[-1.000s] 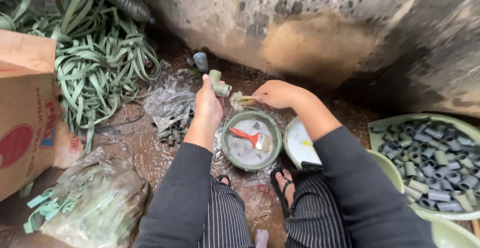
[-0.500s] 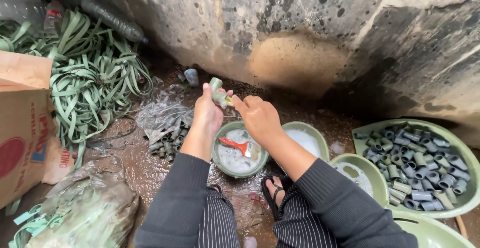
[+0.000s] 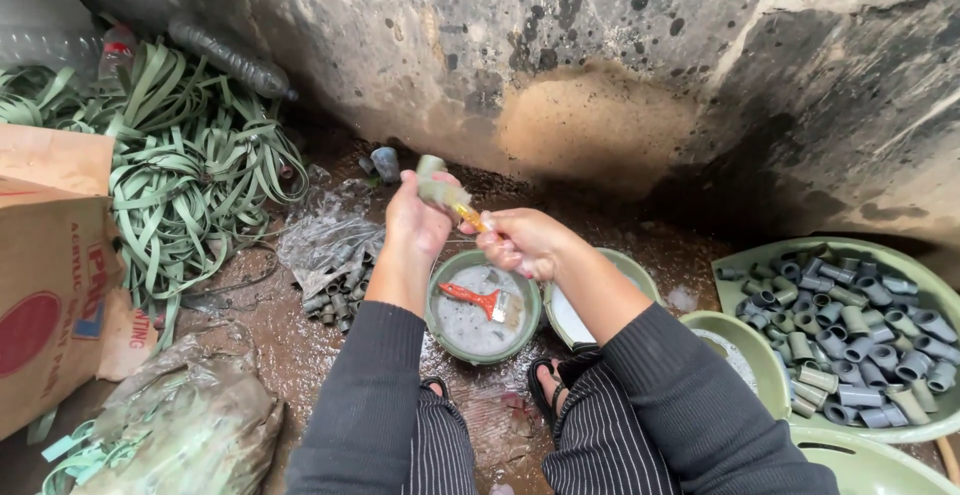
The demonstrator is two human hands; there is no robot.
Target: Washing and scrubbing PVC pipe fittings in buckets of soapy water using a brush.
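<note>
Inspector: State of the hands?

Operator: I see the left hand (image 3: 415,220) closed around a pale green fitting (image 3: 437,187), raised above the near bowl (image 3: 438,333). The right hand (image 3: 525,242) pinches a yellow-handled brush (image 3: 472,219), its tip touching the fitting.

Inspector: Step in hand?

Operator: I judge it the brushing of the fitting. A red brush (image 3: 475,300) lies in the bowl; loose fittings (image 3: 335,290) sit left, a full tray (image 3: 850,330) right.

Inspector: Next move?

Operator: I judge it calls for a steady left grip while the brush works round the fitting.
</note>
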